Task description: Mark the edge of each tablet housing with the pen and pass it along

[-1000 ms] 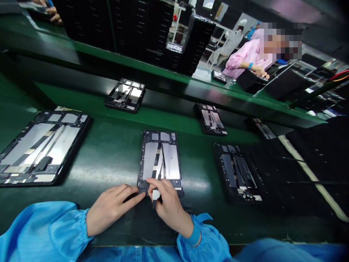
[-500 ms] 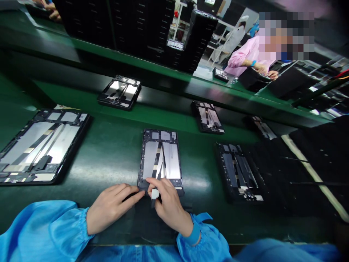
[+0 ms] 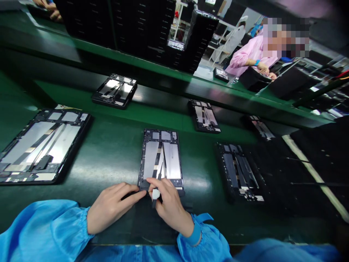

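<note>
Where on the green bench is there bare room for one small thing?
Bare green bench shows between the left device and middle device, beyond the left hand. A narrower patch lies between middle device and right device. Crowded: the middle device's near edge, where left hand, right hand and held item gather.

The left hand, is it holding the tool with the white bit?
No: the right hand has the white-ended tool in its fingers, while the left hand has its fingertips at the edge of the tablet.

No txt, brands or nos. legible; sm. label (image 3: pixel 174 135) on ctr. device (image 3: pixel 172 160) unreadable.
</note>
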The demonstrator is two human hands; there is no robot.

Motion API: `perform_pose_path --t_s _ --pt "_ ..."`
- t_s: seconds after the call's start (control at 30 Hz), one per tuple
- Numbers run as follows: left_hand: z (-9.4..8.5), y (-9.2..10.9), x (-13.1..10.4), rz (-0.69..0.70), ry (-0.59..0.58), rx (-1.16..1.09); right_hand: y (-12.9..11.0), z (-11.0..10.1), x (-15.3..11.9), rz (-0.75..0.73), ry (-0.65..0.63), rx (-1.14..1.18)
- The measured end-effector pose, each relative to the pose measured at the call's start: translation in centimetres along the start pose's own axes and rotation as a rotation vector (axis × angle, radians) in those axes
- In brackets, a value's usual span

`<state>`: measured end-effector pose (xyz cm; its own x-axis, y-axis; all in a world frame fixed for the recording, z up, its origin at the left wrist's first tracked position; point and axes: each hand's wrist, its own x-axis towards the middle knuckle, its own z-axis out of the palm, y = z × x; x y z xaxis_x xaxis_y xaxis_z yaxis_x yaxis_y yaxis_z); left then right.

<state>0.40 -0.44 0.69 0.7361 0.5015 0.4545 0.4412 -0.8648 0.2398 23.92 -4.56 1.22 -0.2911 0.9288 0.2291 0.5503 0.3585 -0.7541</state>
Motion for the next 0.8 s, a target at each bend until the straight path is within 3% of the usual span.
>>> perform_pose_path --t_s 0.27,0.5,0.67,0.8 --pt "0.6 -0.6 -0.5 0.1 0.002 0.122 0.2 0.2 -0.1 -0.012 0.034 0.005" --pt "0.3 -0.1 -0.1 0.099 -0.056 0.158 -0.1 -0.6 0.1 -0.012 0.072 0.061" --pt "0.3 0.2 0.4 0.049 -0.064 0.122 -0.3 -2.2 -1.7 0.138 0.14 0.365" --pt "0.6 0.2 0.2 0.025 -0.071 0.088 -0.4 -2.2 -2.8 0.282 0.101 0.471"
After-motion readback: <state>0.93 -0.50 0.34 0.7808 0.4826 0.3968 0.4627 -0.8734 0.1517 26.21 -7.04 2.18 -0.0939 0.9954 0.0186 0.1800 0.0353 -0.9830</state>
